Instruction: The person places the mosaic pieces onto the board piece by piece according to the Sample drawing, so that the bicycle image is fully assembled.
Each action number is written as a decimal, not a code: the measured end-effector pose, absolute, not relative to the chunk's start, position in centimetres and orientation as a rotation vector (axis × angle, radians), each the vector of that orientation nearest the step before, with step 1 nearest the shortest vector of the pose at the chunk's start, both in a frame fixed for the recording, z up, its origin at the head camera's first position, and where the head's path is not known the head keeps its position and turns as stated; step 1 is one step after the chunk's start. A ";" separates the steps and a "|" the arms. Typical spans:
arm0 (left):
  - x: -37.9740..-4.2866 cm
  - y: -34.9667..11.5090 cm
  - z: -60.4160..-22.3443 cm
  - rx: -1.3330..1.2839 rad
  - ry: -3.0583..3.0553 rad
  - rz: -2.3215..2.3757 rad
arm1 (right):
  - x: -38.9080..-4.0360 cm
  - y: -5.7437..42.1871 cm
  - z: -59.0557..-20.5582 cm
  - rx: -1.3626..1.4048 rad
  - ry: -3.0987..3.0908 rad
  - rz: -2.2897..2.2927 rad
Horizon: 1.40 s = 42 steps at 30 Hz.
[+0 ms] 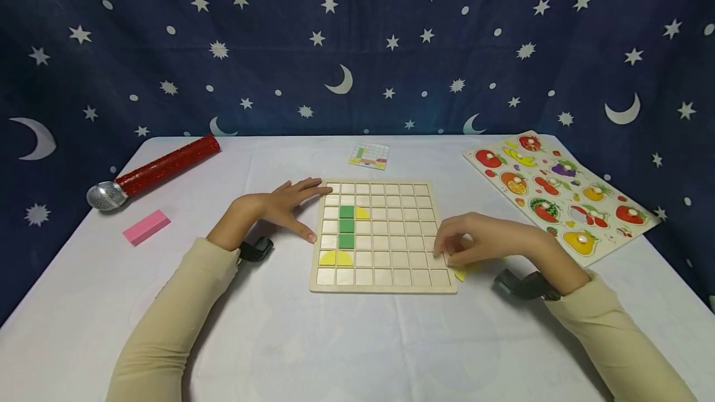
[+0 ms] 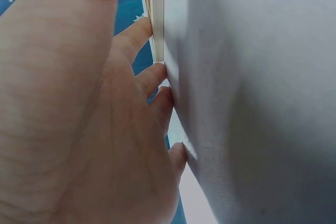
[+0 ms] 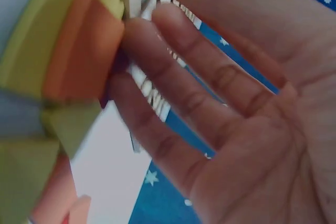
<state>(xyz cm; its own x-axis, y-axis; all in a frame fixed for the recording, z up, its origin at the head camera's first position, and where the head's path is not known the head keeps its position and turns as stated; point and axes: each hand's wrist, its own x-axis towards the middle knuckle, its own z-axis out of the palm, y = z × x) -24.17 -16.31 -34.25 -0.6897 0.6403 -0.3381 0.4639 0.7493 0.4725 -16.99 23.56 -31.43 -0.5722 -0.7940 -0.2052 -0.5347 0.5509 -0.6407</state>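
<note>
A wooden grid board [image 1: 383, 287] lies on the table, holding green squares [image 1: 346, 226] in one column, a yellow quarter-round piece [image 1: 362, 213] beside the top one and two more yellow pieces [image 1: 336, 258] lower left. My left hand [image 1: 279, 208] spreads its straight fingers along the board's left edge. Over the right edge is my right hand [image 1: 475, 239], its fingers loosely bent downward. A yellow piece [image 1: 460, 274] peeks out below that hand. In the right wrist view, my fingertips are right at an orange piece [image 3: 84, 51], near blurred yellow pieces [image 3: 31, 40].
Behind the board lies a small pattern card [image 1: 369, 156]. A fruit puzzle board [image 1: 558, 194] sits at the right. On the left are a red toy microphone [image 1: 167, 163] and a pink block [image 1: 146, 227]. A dark starry cloth [image 1: 279, 48] hangs behind the table.
</note>
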 end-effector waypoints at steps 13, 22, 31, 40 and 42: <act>-24.2 -16.4 -34.3 0.834 2.455 0.484 | -17.6 25.1 -31.2 -0.970 2.346 -0.687; -24.3 -16.3 -34.4 0.832 2.455 0.485 | -17.8 25.3 -31.6 -0.994 2.337 -0.718; -24.2 -16.3 -34.3 0.834 2.452 0.483 | -18.4 25.9 -31.8 -0.938 2.446 -0.673; -24.2 -16.3 -34.3 0.830 2.457 0.481 | -18.4 25.9 -31.7 -0.899 2.482 -0.661; -24.2 -16.3 -34.2 0.831 2.456 0.482 | -18.4 25.9 -31.7 -0.911 2.476 -0.657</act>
